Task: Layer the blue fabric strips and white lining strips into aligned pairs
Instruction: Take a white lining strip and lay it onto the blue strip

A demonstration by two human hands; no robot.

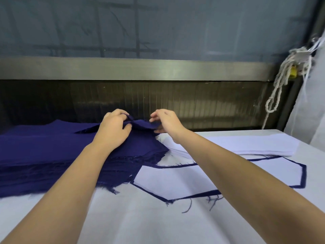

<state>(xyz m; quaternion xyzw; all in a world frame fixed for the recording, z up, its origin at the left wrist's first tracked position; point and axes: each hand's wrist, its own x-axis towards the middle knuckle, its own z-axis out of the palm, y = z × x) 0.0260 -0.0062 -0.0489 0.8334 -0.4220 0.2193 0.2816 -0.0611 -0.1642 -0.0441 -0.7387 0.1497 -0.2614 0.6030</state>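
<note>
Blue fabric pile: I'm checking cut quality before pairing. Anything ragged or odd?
Yes. The blue pile is frayed along its near edge, and loose threads trail onto the table beside the paired piece.

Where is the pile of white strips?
In the head view, the pile of white strips lies on the right side of the table, right of the blue fabric pile and behind the layered pair.

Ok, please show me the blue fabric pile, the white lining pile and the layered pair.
blue fabric pile (44,152): head view, top layer, left part.
white lining pile (246,143): head view, top sheet.
layered pair (175,180): head view, white upper strip.
</note>
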